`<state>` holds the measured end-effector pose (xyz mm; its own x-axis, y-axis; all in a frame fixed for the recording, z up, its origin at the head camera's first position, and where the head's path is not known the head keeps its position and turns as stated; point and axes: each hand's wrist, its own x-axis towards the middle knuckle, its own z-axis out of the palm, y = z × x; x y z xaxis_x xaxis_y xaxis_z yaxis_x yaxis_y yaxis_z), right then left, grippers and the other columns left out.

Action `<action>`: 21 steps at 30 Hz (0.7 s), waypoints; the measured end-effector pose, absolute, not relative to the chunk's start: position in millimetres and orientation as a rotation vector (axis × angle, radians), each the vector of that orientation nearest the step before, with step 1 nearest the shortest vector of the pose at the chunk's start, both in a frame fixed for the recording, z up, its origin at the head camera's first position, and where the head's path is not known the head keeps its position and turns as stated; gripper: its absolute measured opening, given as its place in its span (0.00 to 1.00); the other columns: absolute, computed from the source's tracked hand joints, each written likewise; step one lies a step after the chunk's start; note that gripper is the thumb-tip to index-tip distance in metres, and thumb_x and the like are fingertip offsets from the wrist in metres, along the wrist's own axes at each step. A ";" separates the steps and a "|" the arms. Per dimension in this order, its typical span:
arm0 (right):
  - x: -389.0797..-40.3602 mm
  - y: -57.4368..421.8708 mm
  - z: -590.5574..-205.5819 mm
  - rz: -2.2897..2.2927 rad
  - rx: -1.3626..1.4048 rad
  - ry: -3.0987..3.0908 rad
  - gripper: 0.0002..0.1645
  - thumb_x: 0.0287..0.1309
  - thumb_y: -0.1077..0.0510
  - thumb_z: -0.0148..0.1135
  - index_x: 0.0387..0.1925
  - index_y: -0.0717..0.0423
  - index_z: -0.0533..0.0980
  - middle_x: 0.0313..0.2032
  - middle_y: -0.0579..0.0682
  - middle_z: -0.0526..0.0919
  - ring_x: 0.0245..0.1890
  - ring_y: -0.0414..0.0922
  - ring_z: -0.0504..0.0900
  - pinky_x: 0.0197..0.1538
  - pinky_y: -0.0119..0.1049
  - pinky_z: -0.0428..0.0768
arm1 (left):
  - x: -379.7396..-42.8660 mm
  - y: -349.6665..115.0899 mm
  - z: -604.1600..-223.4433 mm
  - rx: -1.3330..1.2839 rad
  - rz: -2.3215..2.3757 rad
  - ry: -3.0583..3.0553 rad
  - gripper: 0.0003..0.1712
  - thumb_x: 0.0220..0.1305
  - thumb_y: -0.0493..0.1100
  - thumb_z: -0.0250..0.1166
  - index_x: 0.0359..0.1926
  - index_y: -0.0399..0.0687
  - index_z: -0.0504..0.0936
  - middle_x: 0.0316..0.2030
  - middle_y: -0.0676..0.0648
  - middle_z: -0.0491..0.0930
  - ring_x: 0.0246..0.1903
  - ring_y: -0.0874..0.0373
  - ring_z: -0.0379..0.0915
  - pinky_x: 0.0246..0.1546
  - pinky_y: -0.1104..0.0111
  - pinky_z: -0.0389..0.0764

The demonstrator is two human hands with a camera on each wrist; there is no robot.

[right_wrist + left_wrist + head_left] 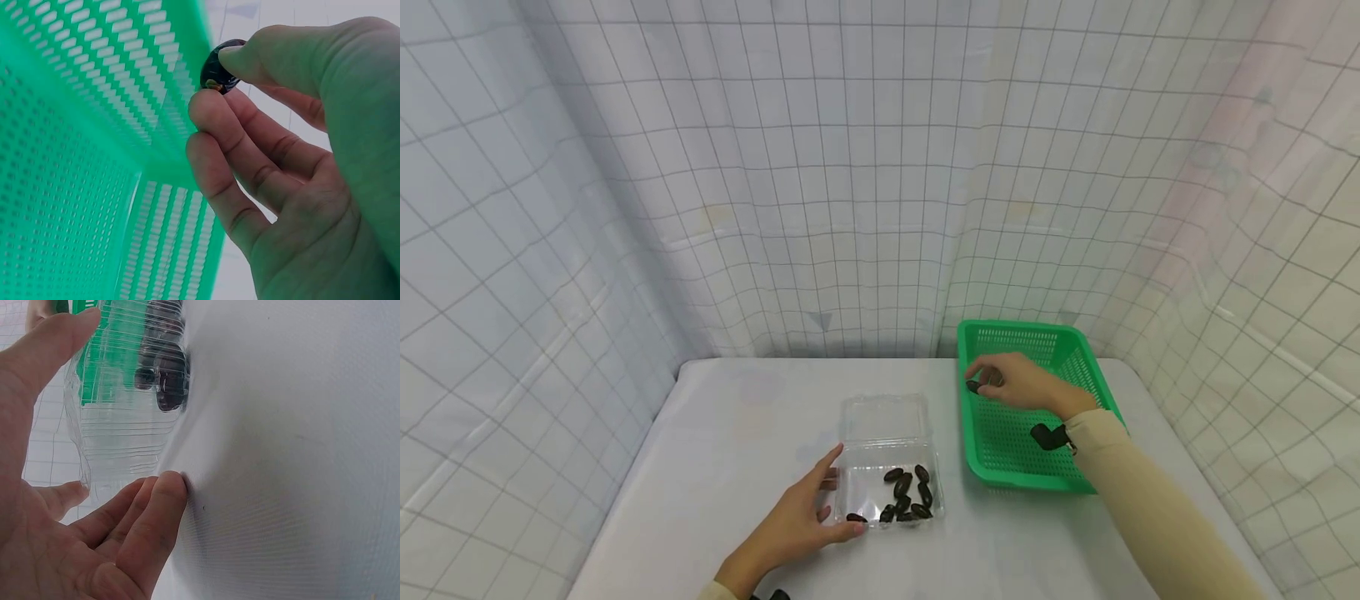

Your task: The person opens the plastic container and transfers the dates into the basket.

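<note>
In the head view a clear plastic clamshell box [874,487] stands with its lid [886,418] folded back. Several small, dark, glossy oval fruits [903,485] lie in it, mostly to the right. My left hand [797,521] spreads round the box's left side, thumb at the front rim and index finger near the back left corner. My right hand [1018,383] is over the left part of a green plastic basket [972,450]. Its thumb and fingertips pinch one dark oval fruit [220,67], near the basket's wall in the right wrist view.
A white-covered table [730,433] carries the box and, to its right, the basket. White cloth walls [857,167] with a dark grid rise behind the table and on both sides. In the left wrist view, the fingertips [170,481] lie close to the white cloth.
</note>
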<state>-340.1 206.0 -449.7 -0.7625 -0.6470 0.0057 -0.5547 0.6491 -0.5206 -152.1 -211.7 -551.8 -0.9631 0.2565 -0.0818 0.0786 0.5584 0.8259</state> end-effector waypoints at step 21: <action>-375.2 234.8 -478.1 -0.708 -0.719 2.770 0.15 0.77 0.66 0.71 0.61 0.60 0.91 0.55 0.65 0.95 0.58 0.64 0.92 0.57 0.59 0.94 | -172.8 -229.4 -552.0 0.341 1.364 2.566 0.75 0.61 0.58 0.92 0.96 0.52 0.54 0.78 0.35 0.78 0.76 0.38 0.79 0.57 0.67 0.93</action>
